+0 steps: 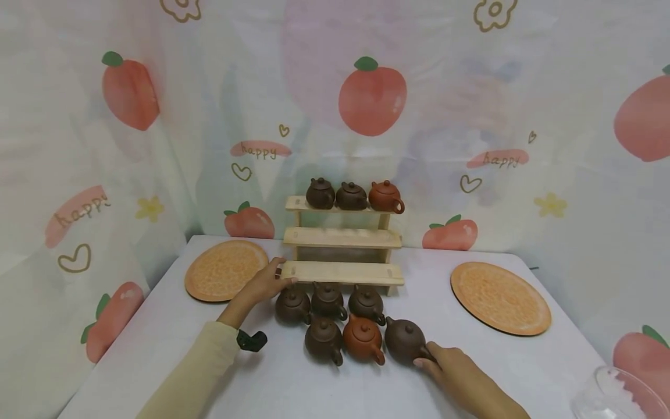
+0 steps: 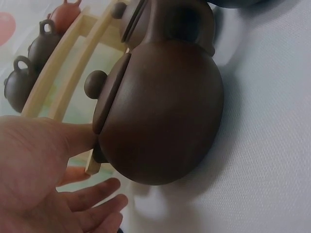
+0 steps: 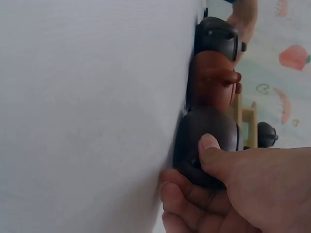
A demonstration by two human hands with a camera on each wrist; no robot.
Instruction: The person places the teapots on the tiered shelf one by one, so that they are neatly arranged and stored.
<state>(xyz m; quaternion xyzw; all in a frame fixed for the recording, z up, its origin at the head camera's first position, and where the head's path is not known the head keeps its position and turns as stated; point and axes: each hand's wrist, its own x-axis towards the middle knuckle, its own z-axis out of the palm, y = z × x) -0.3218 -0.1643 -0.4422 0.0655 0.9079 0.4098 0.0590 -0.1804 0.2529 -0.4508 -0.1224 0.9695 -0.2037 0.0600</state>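
Head view shows the near row's rightmost dark teapot (image 1: pixel 401 343) on the bench (image 1: pixel 262 390), right hand (image 1: pixel 458 372) fingers clamped on its handle (image 1: pixel 426 354), left hand (image 1: pixel 264 283) fingers apart at the shelf (image 1: pixel 342 272); probably rigid, brittle, best held there.

"Happy" (image 1: pixel 260 151) stood on the cloth backdrop (image 1: pixel 439 75) at nine, ten and half-past-two o'clock from the head view's centre.

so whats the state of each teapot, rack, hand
rightmost round dark brown clay teapot: lidded, handle gripped by right hand
five neighbouring teapots, one reddish: upright, lidded
three-tier pale wooden rack: standing
its three teapots, one reddish: upright, lidded
left hand: holding rack's lowest tier
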